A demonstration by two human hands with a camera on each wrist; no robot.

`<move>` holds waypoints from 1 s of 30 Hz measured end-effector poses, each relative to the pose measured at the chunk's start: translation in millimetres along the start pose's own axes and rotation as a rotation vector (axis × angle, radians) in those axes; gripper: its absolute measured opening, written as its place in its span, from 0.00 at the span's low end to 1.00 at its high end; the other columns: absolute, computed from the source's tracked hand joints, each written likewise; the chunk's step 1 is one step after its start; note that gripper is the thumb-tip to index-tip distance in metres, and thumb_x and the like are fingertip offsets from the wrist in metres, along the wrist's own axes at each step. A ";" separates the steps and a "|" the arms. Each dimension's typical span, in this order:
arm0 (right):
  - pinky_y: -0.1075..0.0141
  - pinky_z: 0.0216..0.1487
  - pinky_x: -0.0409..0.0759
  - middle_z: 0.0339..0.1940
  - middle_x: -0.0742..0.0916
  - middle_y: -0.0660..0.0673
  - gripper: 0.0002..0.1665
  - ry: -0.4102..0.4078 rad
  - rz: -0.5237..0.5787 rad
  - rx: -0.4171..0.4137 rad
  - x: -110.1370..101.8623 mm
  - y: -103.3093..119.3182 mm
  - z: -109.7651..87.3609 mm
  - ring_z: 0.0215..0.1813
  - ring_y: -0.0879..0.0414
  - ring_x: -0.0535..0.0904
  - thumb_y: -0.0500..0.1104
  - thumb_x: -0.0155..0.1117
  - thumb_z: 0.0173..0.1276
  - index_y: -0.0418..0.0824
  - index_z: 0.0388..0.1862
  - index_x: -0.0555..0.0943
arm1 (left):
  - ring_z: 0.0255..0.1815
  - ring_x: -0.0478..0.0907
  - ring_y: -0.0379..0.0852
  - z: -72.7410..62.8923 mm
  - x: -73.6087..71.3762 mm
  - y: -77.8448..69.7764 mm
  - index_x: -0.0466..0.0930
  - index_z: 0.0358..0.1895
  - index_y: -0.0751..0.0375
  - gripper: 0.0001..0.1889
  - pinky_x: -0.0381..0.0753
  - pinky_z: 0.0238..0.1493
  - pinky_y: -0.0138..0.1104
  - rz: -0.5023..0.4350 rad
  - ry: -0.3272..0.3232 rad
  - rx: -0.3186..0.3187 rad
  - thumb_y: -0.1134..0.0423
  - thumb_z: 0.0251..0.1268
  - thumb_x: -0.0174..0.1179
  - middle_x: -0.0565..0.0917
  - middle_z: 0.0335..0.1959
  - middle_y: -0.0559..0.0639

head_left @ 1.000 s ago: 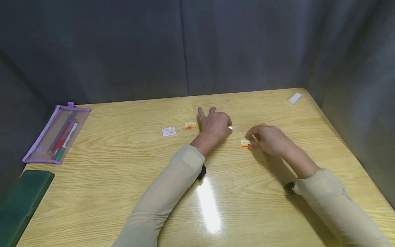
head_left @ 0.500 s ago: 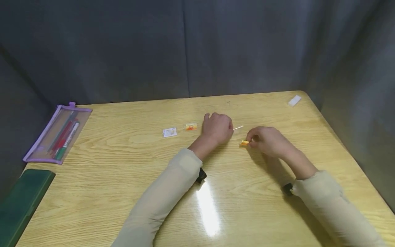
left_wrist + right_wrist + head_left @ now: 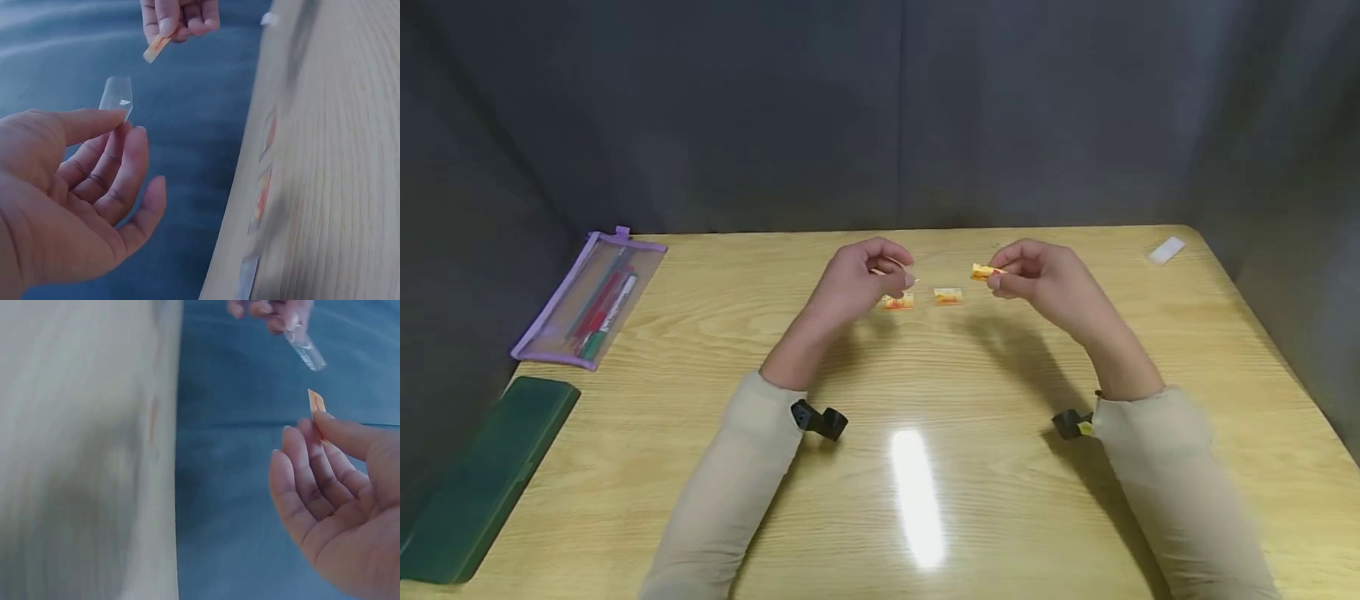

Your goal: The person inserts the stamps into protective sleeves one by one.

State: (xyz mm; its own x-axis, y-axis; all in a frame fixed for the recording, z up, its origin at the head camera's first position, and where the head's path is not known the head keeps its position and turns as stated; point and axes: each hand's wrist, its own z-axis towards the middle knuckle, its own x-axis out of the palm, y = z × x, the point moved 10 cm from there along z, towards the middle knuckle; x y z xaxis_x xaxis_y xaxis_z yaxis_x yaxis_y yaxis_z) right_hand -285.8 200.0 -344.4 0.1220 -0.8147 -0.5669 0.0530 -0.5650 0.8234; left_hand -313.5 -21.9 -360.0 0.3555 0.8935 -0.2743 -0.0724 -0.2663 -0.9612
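Note:
My left hand [image 3: 856, 282] is raised above the table and pinches a small clear plastic sleeve [image 3: 117, 92] between thumb and fingers. Opposite it, my right hand [image 3: 1051, 282] pinches a small orange-yellow stamp-like paper [image 3: 982, 272], which appears slightly bent. The sleeve and the paper are apart, with a gap between them in both wrist views. Beneath the hands, two orange-yellow stamp-like pieces lie flat: one [image 3: 898, 302] is partly covered by my left hand, the other [image 3: 948, 296] sits between the hands. A pale piece [image 3: 247, 276] lies nearer in the left wrist view.
A purple-edged mesh pouch [image 3: 587, 300] with pens lies at the table's left. In front of it is a dark green case [image 3: 490, 479]. A small white block [image 3: 1167, 251] rests at the far right corner. Dark curtains [image 3: 775, 117] enclose the back and sides.
Both hands have lifted off the table, the left carrying the clear sleeve and the right the orange-yellow paper. Another orange-yellow piece now shows between them. The head view has shifted.

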 end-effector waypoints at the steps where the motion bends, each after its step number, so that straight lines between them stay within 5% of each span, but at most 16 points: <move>1: 0.70 0.46 0.85 0.36 0.89 0.48 0.15 -0.008 0.052 -0.006 2.0 4.0 3.4 0.40 0.60 0.87 0.46 0.68 0.72 0.41 0.51 0.81 | 0.44 0.84 0.55 -1.6 -3.2 1.5 0.83 0.49 0.54 0.09 0.81 0.54 0.52 -0.044 -0.010 -0.002 0.66 0.68 0.65 0.84 0.38 0.51; 7: 0.67 0.48 0.87 0.35 0.87 0.49 0.11 -0.043 0.395 -0.071 12.3 21.6 14.8 0.39 0.57 0.87 0.36 0.67 0.70 0.36 0.49 0.81 | 0.45 0.82 0.53 -6.2 -9.4 8.4 0.83 0.57 0.54 0.17 0.82 0.51 0.43 -0.169 -0.057 -0.030 0.69 0.66 0.65 0.82 0.37 0.48; 11: 0.66 0.46 0.88 0.34 0.86 0.48 0.10 -0.046 0.519 -0.097 15.9 26.5 17.2 0.37 0.55 0.87 0.30 0.66 0.69 0.35 0.48 0.81 | 0.42 0.80 0.46 -7.2 -11.2 8.8 0.83 0.60 0.55 0.18 0.81 0.45 0.34 -0.199 -0.069 -0.033 0.68 0.68 0.63 0.83 0.42 0.49; 17: 0.67 0.45 0.88 0.33 0.85 0.48 0.11 -0.048 0.571 -0.078 18.1 27.0 16.6 0.36 0.56 0.86 0.28 0.65 0.68 0.35 0.48 0.82 | 0.40 0.79 0.43 -9.3 -13.8 6.8 0.85 0.55 0.63 0.12 0.84 0.52 0.39 -0.236 -0.057 -0.035 0.65 0.73 0.61 0.84 0.54 0.57; 24: 0.68 0.46 0.87 0.33 0.84 0.47 0.16 -0.041 0.579 -0.070 21.8 31.7 12.9 0.36 0.56 0.86 0.27 0.65 0.68 0.35 0.53 0.82 | 0.36 0.81 0.42 -12.0 -12.8 12.0 0.87 0.51 0.61 0.12 0.86 0.50 0.37 -0.242 -0.061 -0.083 0.59 0.71 0.64 0.85 0.40 0.49; 30: 0.68 0.45 0.88 0.33 0.84 0.47 0.14 -0.038 0.589 -0.070 23.3 33.1 9.0 0.36 0.56 0.87 0.27 0.63 0.69 0.35 0.53 0.82 | 0.32 0.81 0.40 -13.9 -13.5 11.4 0.87 0.48 0.65 0.14 0.87 0.45 0.32 -0.239 -0.092 -0.070 0.57 0.70 0.66 0.86 0.41 0.49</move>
State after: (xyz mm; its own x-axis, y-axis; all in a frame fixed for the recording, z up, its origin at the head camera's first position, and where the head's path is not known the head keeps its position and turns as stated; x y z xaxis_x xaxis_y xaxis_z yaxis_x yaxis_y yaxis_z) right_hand -290.1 161.2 -330.6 0.1150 -0.9933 -0.0133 0.0522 -0.0074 0.9986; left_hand -306.2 -42.0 -366.9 0.2681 0.9624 -0.0440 0.0692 -0.0648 -0.9955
